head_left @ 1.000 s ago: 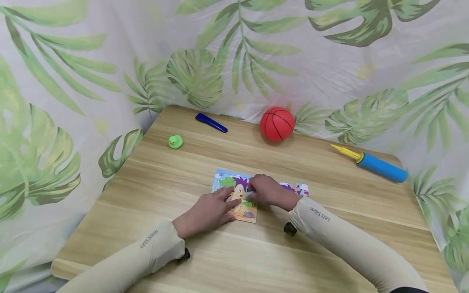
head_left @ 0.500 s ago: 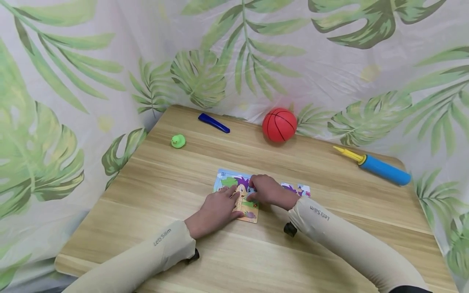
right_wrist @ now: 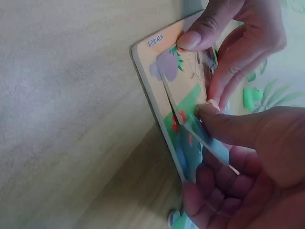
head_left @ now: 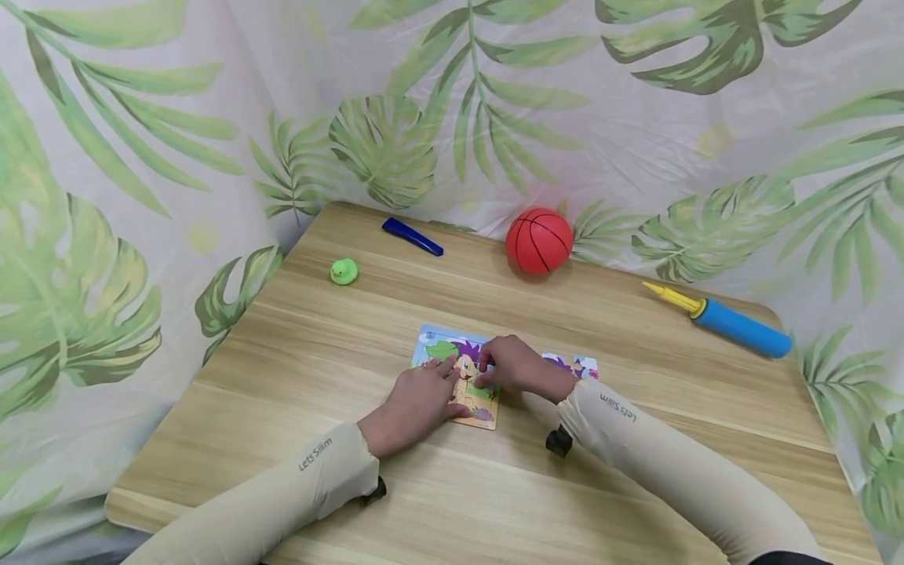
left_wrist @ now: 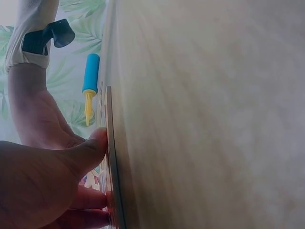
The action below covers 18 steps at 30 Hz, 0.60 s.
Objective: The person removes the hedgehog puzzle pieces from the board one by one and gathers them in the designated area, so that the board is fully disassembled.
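A cartoon jigsaw puzzle (head_left: 487,413) in a thin flat board lies mid-table in the head view. My left hand (head_left: 417,399) rests on its left and lower part, fingers spread; the left wrist view shows the thumb (left_wrist: 91,149) at the board's edge. My right hand (head_left: 519,365) pinches a puzzle piece (right_wrist: 215,149) between thumb and fingers over the right side of the board. That piece is tilted up from the picture, its lower edge close over the printed grass and flowers. Much of the picture's middle is hidden under both hands.
More puzzle pieces (head_left: 588,367) lie right of the board, partly behind the right wrist. Toward the back are a green toy duck (head_left: 344,271), a dark blue stick-like object (head_left: 413,237), a red ball (head_left: 540,242) and a blue-and-yellow hand pump (head_left: 741,327).
My left hand has shifted a little right across the board, its fingers drawing closer together. The right hand stays in nearly the same spot with the piece. The view has shifted slightly.
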### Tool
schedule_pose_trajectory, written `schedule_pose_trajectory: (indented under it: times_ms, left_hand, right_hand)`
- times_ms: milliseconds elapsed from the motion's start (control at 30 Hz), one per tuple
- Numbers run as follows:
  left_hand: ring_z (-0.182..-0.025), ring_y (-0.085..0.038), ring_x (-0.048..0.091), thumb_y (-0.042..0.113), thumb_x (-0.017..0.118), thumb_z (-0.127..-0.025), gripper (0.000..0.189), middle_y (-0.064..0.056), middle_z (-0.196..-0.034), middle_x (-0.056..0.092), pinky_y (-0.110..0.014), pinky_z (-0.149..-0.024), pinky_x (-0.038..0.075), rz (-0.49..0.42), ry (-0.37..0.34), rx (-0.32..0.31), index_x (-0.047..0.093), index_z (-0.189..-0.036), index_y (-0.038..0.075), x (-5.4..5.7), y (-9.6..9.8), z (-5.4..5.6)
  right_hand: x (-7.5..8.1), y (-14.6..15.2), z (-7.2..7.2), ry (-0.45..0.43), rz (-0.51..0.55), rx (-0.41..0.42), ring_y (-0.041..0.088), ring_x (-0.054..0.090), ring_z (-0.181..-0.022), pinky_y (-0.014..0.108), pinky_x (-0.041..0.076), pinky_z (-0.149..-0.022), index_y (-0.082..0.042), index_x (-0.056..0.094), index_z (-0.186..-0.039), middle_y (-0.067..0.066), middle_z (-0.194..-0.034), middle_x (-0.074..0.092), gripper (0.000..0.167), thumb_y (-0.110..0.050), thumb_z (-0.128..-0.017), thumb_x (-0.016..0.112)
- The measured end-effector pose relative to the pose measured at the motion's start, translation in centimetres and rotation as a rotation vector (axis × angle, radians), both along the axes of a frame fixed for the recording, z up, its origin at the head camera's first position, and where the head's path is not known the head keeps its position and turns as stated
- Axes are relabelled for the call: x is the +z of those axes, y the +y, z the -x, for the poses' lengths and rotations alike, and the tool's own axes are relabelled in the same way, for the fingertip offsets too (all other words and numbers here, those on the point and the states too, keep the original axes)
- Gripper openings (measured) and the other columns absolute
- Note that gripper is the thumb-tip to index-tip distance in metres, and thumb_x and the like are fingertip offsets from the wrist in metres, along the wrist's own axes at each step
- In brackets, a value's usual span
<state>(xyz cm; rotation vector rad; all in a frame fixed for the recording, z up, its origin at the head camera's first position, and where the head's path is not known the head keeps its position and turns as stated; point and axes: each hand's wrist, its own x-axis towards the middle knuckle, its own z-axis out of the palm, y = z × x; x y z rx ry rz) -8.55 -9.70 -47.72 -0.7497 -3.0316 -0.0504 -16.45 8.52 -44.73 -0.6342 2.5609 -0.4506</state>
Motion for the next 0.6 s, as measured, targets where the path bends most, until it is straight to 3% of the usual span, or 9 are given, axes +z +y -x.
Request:
schedule_pose_trajectory:
  times_ms: [233, 400, 600]
  left_hand:
    - [-0.127, -0.027, 0.063, 0.064, 0.060, -0.089, 0.068, -0.006, -0.145, 0.059, -0.041, -0.081, 0.062, 0.017, -0.031, 0.017, 0.067, -0.131, 0.012, 0.2, 0.2, -0.1]
    - [-0.124, -0.027, 0.065, 0.066, 0.059, -0.088, 0.069, -0.005, -0.147, 0.058, -0.041, -0.075, 0.062, 0.034, -0.041, 0.010, 0.067, -0.132, 0.014, 0.3, 0.1, 0.0]
    - [-0.125, -0.027, 0.064, 0.073, 0.051, -0.090, 0.074, -0.005, -0.149, 0.056, -0.043, -0.071, 0.061, -0.002, -0.078, 0.014, 0.066, -0.133, 0.015, 0.6, -0.2, 0.1]
  right_hand:
    - [0.9, 1.1, 0.8, 0.002, 0.123, 0.047, 0.007, 0.053, -0.063, 0.021, 0.043, -0.059, -0.013, 0.071, -0.074, -0.004, -0.067, 0.066, 0.018, -0.023, -0.085, 0.081]
    - [1.1, 1.6, 1.4, -0.023, 0.128, 0.046, 0.005, 0.053, -0.062, 0.019, 0.043, -0.059, -0.010, 0.075, -0.076, -0.002, -0.068, 0.069, 0.013, -0.018, -0.086, 0.080]
    - [0.6, 1.6, 1.5, -0.042, 0.106, 0.128, 0.001, 0.051, -0.063, 0.017, 0.043, -0.060, -0.010, 0.077, -0.078, -0.004, -0.069, 0.070, 0.010, -0.016, -0.086, 0.079]
